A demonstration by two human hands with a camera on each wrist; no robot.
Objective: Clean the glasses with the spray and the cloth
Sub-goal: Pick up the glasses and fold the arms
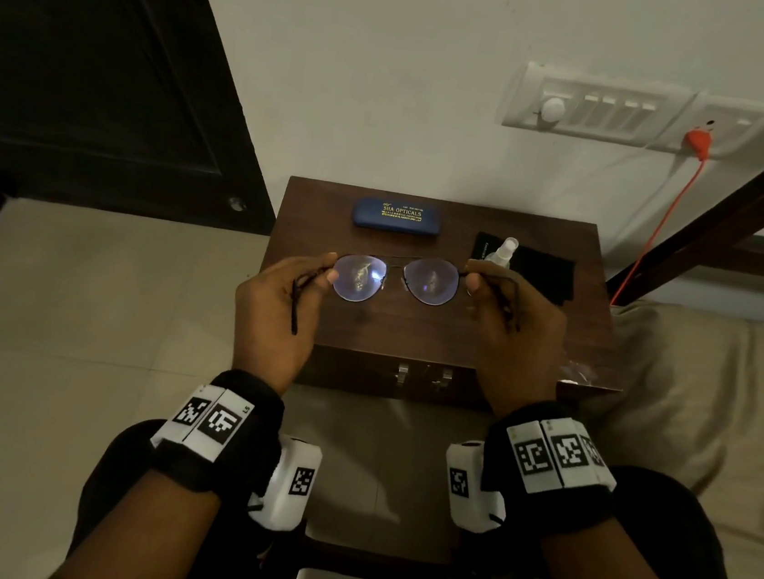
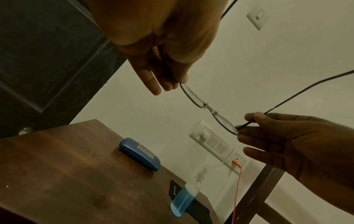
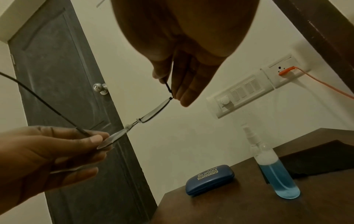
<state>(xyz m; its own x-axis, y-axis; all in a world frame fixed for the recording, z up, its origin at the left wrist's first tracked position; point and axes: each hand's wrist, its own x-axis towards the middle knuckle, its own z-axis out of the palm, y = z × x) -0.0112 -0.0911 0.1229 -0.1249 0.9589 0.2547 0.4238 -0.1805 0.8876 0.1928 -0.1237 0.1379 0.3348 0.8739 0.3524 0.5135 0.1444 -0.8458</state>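
Two hands lift thin wire-framed glasses (image 1: 395, 277) above the dark wooden table (image 1: 413, 331): left hand (image 1: 273, 305) and right hand (image 1: 515, 333) each pinch a hinge. At two o'clock stands a clear spray bottle (image 3: 275, 169), part-filled with blue liquid, on the black cloth (image 1: 544, 272); at twelve, a blue hard case (image 1: 395, 215).

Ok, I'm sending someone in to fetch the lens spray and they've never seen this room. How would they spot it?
Go to the small dark wooden table against the white wall, under the switch panel. The spray bottle stands on its right side, on the edge of a black cloth, right of the blue glasses case. It is the only upright thing there: clear, with blue liquid and a white nozzle.
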